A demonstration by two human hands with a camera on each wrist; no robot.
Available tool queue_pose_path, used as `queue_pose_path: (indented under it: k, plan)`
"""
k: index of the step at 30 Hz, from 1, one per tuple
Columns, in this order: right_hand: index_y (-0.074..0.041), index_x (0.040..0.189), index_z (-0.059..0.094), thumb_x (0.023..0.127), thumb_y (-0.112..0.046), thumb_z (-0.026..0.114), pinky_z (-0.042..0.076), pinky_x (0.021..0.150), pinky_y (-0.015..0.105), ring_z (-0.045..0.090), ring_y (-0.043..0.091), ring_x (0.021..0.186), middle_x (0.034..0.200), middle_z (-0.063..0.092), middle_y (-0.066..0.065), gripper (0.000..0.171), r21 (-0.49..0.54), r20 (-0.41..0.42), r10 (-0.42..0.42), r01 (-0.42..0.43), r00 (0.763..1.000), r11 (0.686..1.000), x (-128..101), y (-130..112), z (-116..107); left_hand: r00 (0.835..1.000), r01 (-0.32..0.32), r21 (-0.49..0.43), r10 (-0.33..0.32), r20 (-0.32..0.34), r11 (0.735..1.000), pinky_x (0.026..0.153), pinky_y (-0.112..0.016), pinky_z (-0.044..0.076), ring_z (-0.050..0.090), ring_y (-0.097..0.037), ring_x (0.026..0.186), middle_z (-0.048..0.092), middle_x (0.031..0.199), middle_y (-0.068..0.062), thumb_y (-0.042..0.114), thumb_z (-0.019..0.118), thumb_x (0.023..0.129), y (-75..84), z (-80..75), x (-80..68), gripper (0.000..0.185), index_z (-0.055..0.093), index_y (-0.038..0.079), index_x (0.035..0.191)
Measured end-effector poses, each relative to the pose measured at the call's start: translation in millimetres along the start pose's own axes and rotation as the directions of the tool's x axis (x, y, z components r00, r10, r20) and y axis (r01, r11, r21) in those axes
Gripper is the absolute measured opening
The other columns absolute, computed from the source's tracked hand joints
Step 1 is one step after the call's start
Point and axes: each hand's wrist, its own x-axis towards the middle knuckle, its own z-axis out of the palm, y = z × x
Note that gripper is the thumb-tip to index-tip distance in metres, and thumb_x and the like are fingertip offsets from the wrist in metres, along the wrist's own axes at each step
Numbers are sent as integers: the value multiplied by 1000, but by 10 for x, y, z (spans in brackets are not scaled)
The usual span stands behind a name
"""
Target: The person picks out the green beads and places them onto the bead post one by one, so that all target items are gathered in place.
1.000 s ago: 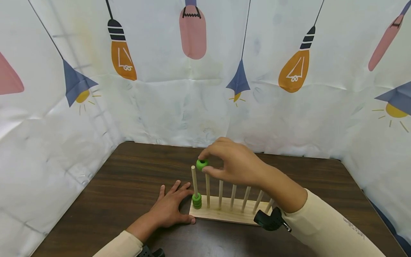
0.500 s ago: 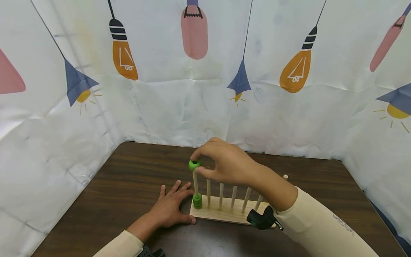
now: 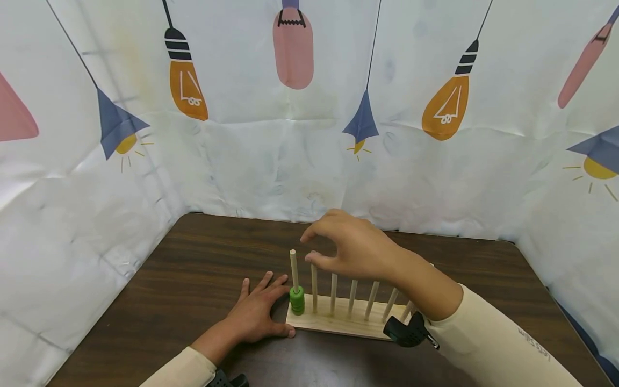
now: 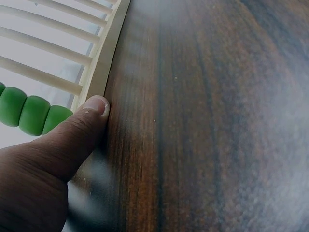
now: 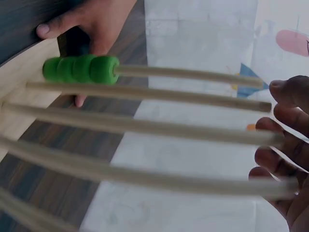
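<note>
Green beads (image 3: 297,300) stacked on peg (image 3: 293,270)

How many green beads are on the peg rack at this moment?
3. All three green beads sit stacked at the bottom of the leftmost peg of the wooden rack, beside the left hand. The other pegs look bare, though the right hand covers the far ones.

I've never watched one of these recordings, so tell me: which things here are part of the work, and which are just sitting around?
In use:
- pale wooden peg board
- green round beads stacked on its leftmost peg
- left hand resting against the board
- right hand empty above the pegs

Just around:
- dark wooden table
- white backdrop printed with lightbulbs
</note>
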Motion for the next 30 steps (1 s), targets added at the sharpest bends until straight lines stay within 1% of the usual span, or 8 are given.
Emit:
queue_pose_path:
  k: [6, 11, 15, 19, 23, 27, 30]
  plan:
    - [-20, 116, 74, 95, -29, 76, 54, 84, 35, 60, 11, 109, 112, 68, -11, 23, -28, -33, 31, -32, 999, 999, -223, 127, -112, 1000, 2, 11, -2, -11, 1000, 112, -76, -4, 13, -36, 155, 33, 165, -3, 67, 83, 72, -5, 13, 2, 89, 56, 27, 147]
    - [-19, 114, 75, 93, -25, 78, 55, 86, 38, 62, 12, 107, 109, 68, -11, 22, -42, -91, 54, -58, 994, 997, -449, 247, -189, 1000, 3, 15, -3, -12, 1000, 113, -76, -5, 13, -36, 155, 33, 165, -3, 66, 84, 73, -2, 14, 2, 89, 56, 26, 148]
    - [-19, 112, 75, 93, -22, 79, 55, 85, 38, 62, 11, 103, 107, 67, -12, 20, -51, -122, 89, -96, 988, 994, -621, 344, -245, 1000, 5, 20, -5, -12, 1000, 113, -75, -5, 13, -36, 155, 33, 165, -3, 64, 84, 73, 2, 13, 3, 89, 55, 25, 148]
    - [-19, 111, 75, 93, -23, 79, 54, 84, 38, 62, 10, 101, 107, 68, -11, 19, -76, -125, 138, -148, 982, 986, -773, 412, -286, 1000, 7, 24, -7, -15, 1000, 113, -75, -5, 14, -36, 155, 33, 165, -3, 64, 85, 73, 4, 13, 2, 88, 56, 26, 147]
    - [-22, 111, 75, 94, -25, 78, 54, 80, 38, 60, 8, 97, 108, 67, -11, 18, -95, -132, 187, -201, 973, 975, -928, 457, -329, 1000, 7, 25, -6, -14, 1000, 113, -75, -5, 14, -36, 155, 33, 165, -3, 64, 84, 73, 2, 13, 2, 88, 56, 27, 147]
    - [-25, 113, 74, 95, -25, 77, 54, 76, 37, 59, 7, 95, 110, 66, -12, 18, -102, -165, 218, -236, 962, 966, -1096, 501, -374, 1000, 6, 21, -6, -12, 1000, 113, -75, -5, 13, -35, 155, 33, 165, -2, 64, 84, 74, 1, 13, 3, 87, 55, 27, 147]
    - [-26, 114, 73, 95, -25, 77, 53, 79, 40, 60, 10, 97, 112, 67, -11, 19, -99, -183, 254, -275, 950, 956, -1219, 531, -403, 1000, 6, 18, -6, -14, 1000, 113, -75, -4, 13, -35, 155, 33, 165, -3, 64, 84, 74, 3, 14, 5, 87, 56, 28, 147]
